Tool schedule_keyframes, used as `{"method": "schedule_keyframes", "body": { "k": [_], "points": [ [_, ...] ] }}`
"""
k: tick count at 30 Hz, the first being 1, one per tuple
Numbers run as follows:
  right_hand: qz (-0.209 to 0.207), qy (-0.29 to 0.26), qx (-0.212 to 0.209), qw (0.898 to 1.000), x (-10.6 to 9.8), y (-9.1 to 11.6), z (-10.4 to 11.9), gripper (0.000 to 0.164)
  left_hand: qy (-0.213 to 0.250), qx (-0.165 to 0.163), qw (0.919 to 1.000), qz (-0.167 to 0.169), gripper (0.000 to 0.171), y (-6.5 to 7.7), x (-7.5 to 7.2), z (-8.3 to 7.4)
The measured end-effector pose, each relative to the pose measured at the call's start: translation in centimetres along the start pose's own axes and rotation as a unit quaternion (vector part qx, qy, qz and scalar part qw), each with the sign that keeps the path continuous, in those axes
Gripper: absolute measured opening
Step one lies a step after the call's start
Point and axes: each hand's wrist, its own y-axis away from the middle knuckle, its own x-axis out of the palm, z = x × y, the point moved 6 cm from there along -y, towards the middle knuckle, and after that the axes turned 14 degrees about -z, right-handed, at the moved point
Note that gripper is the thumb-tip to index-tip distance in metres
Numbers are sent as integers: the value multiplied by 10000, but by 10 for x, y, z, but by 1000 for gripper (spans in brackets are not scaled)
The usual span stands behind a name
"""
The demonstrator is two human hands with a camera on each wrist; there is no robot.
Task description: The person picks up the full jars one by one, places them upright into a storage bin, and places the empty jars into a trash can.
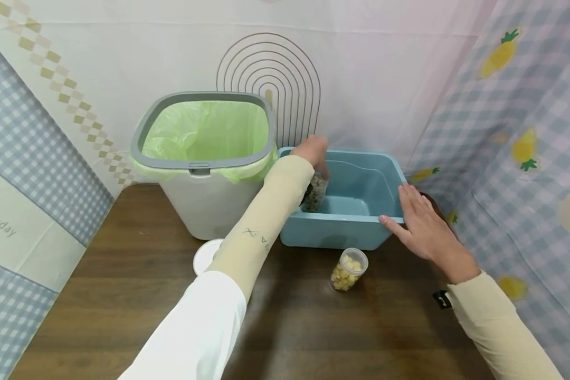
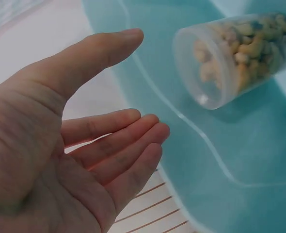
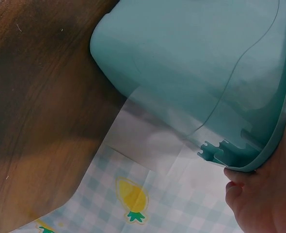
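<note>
My left hand [image 1: 312, 150] reaches down over the left end of the blue plastic bin [image 1: 347, 232]. In the left wrist view the thumb [image 2: 104, 51] and fingers stand apart from a clear jar of mixed nuts [image 2: 245, 56], which leans inside the bin. The same jar of nuts [image 1: 316, 195] is partly covered by my forearm in the head view. Across the bin's right rim rests my right hand [image 1: 423, 227], fingers straight and thumb spread over the front corner. A clear jar of pale yellow pieces [image 1: 348, 270] stands on the table in front of the bin.
Left of the blue bin stands a white trash can with a grey rim [image 1: 161, 103] and green liner [image 1: 228, 132]. A round white lid-like top [image 1: 206, 257] shows beside my left forearm on the wooden table [image 1: 123, 295]. Patterned cloth [image 1: 518, 174] hangs behind and at both sides.
</note>
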Motion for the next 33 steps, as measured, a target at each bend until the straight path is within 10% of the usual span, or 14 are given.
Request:
{"method": "schedule_keyframes", "body": {
  "k": [14, 33],
  "points": [
    [46, 25, 5, 10000, 1, -8, -10, 100, -503, 635, 9965, 201, 53, 19, -31, -39],
    [87, 80, -14, 9999, -1, -13, -10, 101, -761, 1622, 9825, 499, 48, 82, -21, -78]
  ]
}}
